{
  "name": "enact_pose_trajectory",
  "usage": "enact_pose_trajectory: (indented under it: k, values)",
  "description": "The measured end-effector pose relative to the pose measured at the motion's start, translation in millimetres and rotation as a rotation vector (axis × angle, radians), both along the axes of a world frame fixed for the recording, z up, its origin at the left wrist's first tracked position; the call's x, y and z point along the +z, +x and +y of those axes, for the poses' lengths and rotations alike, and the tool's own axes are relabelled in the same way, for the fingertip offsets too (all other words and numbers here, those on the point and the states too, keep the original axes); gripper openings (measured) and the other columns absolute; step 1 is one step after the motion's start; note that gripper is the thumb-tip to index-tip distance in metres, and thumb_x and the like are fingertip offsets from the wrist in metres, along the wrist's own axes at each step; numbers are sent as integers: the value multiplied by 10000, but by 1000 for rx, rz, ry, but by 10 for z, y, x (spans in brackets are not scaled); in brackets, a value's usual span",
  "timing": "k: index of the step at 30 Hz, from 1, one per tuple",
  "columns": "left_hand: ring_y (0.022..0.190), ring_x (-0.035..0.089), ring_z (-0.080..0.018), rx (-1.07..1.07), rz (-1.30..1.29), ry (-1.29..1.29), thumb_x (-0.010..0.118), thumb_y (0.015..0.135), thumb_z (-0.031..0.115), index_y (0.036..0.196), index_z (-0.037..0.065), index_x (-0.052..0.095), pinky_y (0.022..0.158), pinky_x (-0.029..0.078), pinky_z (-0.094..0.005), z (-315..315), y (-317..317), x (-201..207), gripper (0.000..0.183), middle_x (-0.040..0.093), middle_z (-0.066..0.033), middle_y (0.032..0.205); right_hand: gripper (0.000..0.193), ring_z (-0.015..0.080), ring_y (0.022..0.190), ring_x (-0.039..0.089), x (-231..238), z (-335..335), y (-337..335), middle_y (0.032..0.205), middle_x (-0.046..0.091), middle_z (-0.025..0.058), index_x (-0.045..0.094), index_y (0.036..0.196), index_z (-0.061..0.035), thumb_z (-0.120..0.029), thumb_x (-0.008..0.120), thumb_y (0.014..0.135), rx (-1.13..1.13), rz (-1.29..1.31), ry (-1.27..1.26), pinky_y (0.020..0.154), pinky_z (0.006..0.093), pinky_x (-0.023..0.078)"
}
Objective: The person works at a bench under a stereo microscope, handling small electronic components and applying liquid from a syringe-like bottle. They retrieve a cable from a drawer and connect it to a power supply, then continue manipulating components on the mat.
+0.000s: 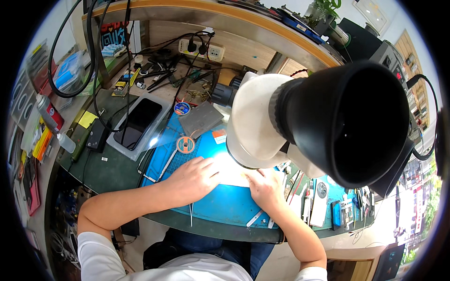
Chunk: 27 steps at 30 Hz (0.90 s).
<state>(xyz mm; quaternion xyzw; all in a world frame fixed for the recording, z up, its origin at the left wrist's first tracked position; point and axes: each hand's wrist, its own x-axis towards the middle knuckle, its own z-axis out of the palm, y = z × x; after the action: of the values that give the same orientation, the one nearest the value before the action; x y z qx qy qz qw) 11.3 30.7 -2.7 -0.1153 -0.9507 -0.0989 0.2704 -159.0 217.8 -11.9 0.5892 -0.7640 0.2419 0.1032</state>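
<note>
Pale flat piece: lies below the head of the microscope, in its light and between the two hands; glare washes out its surface, so its exact kind cannot be told.
Weight and feel: probably light and thin, fairly stiff; slipperiness is hard to judge under this glare.
Fragility: best treated as delicate, with little pressure on its face.
Where to hold: by the opposite side edges, keeping the middle clear under the microscope.
Left grip: fingers curled at the piece's left side, below and left of the microscope; whether they pinch it cannot be told.
Right grip: thumb side at the piece's right end, just below the microscope; glare hides whether it is clenched on the edge.
Blue mat: spreads over the bench beneath the microscope.
Eyepiece cup: large and black, at the microscope's upper right; together with the white body, it blocks reach and view from above.
Solder spools: orange-faced spool and blue-faced spool, both left of the microscope.
Grey slab: just left of the microscope, limiting room behind the left grip.
Dark smartphone: in a clear tray, farther left of the microscope.
Tweezers-like tool: below and left of the microscope, beneath the left forearm, easily knocked.
Blue-framed clamp: below and right of the microscope, well apart from the piece.
</note>
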Motion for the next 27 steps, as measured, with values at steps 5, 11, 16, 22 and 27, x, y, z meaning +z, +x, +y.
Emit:
enact_pose_trajectory:
  k: [5,11,16,22,27]
  values:
    - [907,580,-223,-41,-3,78,627,782,86,856,43,596,743,468,-344,-35,-11,-111,91,571,-72,931,169,344,868,638,-52,-28,-31,914,653,157,713,958,-36,-17,677,793,-46,-1,-8,755,418,528]
    - [904,582,-224,-22,8,-29,623,787,89,863,41,596,740,468,-343,-32,-4,-45,94,572,-72,934,210,333,857,637,-15,-37,16,894,642,147,716,972,-35,7,674,770,-8,19,-12,750,406,528]
    - [905,585,-224,21,-26,54,620,790,91,872,42,596,746,471,-342,32,36,111,98,573,-71,936,189,344,858,634,-49,0,20,902,642,145,711,956,-21,5,668,773,-33,24,37,759,422,528]
    - [915,587,-221,33,-7,22,618,792,92,901,35,609,756,473,-341,31,8,56,124,574,-67,943,179,336,844,645,-13,-16,47,901,640,146,719,943,-25,8,685,770,29,15,-48,732,412,538]
    - [914,581,-211,32,-61,-5,619,788,98,905,33,616,746,469,-335,25,46,148,133,570,-62,937,169,337,836,647,65,8,64,922,646,152,725,946,-26,-1,688,782,51,-22,-43,740,415,538]
